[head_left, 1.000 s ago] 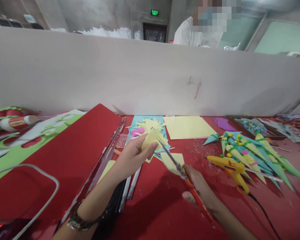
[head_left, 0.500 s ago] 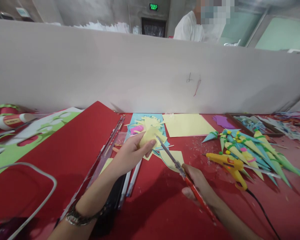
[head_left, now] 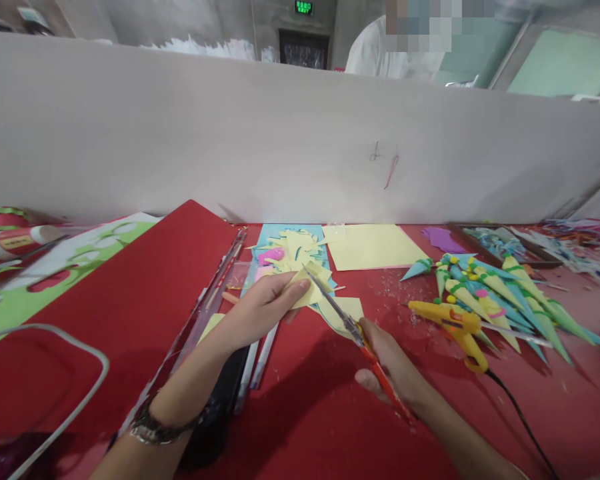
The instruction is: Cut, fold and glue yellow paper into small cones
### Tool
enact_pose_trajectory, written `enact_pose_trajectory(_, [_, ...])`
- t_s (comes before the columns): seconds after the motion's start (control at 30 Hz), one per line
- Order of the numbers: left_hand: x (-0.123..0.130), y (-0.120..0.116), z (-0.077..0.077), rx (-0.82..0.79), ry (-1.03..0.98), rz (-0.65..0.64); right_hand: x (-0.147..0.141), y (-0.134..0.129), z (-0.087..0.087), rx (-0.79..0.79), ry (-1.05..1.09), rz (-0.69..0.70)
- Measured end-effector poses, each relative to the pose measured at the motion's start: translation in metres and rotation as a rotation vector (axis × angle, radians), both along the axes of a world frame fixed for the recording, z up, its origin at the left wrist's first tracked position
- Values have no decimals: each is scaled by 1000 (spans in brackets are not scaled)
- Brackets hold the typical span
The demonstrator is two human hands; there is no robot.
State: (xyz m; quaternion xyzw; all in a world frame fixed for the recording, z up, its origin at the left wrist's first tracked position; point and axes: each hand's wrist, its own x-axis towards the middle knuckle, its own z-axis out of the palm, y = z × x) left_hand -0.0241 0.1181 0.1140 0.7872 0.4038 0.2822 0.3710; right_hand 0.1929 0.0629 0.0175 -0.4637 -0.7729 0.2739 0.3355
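the left hand [head_left: 267, 300] pinches a small piece of yellow paper [head_left: 317, 275] between thumb and fingers, and this piece is in the middle, above the pile of cut scraps [head_left: 297, 247]. the right hand [head_left: 393, 360] is wrapped on the handles of the scissors [head_left: 353, 327]; how far the handles are apart, i cannot tell. the tips of the blades lie over the paper, near the left thumb. if the paper slips or bends, i think the cut could become crooked, or a blade could touch this thumb. a loose scrap could also come between the blades, because the pile is just beneath. the glue gun [head_left: 450, 317] lies beside the right forearm; if it is hot, which i cannot see, a careless elbow might suffer. at the back right, a brown tray [head_left: 550, 262] contains crumpled bluish bits [head_left: 495, 240], too blurred to name.
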Motion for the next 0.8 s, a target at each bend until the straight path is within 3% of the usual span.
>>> enact_pose_trajectory(0.4, [-6,6,-5,-168,-11,-77,-1,1,1,12,45,25])
enact_pose_trajectory(0.67, [-5,3,-2,-282,-44,-62,-4,-1,4,-76,3,-26])
enact_pose_trajectory(0.8, [-1,3,-3,-251,-67,42,-6,-3,7,-160,-30,-60])
